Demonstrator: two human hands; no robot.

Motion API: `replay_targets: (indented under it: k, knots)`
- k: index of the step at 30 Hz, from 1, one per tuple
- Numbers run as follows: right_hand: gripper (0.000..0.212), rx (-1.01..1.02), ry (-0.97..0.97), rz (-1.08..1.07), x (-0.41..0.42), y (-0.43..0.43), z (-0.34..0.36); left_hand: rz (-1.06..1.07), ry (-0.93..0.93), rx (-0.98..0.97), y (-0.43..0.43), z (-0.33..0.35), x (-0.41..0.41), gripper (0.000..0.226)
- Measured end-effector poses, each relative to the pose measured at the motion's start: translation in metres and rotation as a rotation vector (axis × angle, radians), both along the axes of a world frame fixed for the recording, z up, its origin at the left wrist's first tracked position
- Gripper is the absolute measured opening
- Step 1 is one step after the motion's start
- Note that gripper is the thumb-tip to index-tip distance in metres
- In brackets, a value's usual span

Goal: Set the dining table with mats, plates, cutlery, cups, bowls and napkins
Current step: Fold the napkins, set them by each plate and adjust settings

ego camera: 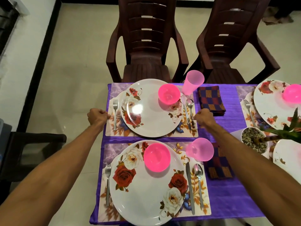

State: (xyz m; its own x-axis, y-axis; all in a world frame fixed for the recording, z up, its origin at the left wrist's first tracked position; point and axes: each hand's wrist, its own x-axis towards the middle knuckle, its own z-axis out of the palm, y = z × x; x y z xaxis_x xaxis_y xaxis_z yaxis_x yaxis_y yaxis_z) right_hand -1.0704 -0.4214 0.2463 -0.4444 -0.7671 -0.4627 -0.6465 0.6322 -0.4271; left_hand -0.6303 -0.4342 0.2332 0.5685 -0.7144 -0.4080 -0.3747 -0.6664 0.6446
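Observation:
The far floral mat (112, 91) carries a rose-patterned plate (151, 116), a pink bowl (169, 94), a fork (115, 111), a knife (187, 115) and a spoon (190, 104). My left hand (97, 116) pinches that mat's left edge and my right hand (203, 117) pinches its right edge beside the knife. A pink cup (193, 82) and a checked napkin (211, 100) stand to the right of it. The near mat (112, 150) holds a plate (146, 193), bowl (157, 157), fork (107, 181), knife (190, 185) and spoon (199, 180), with a cup (200, 149) and napkin (219, 168) alongside.
Two dark brown chairs (145, 41) (231, 38) stand at the far side of the purple-clothed table (232, 196). A potted plant (254, 141) sits at the right, next to another set place with a plate (270, 105) and pink bowl (293, 92). A dark chair arm (37, 137) is at the left.

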Motion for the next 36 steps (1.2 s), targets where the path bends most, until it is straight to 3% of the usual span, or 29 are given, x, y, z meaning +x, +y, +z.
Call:
replay_targets:
  k: [22,31,36]
  knots:
    - [0.017,0.027,0.031,0.070,0.007,0.001,0.007,-0.016,-0.070,-0.004,0.008,-0.012,0.002,0.013]
    - [0.017,-0.060,0.045,0.118,0.017,0.002,0.025,-0.170,-0.177,-0.135,0.017,0.007,-0.020,0.014]
    - [0.019,-0.102,0.041,0.115,0.023,-0.003,0.027,-0.242,-0.228,-0.107,0.011,0.012,-0.041,0.028]
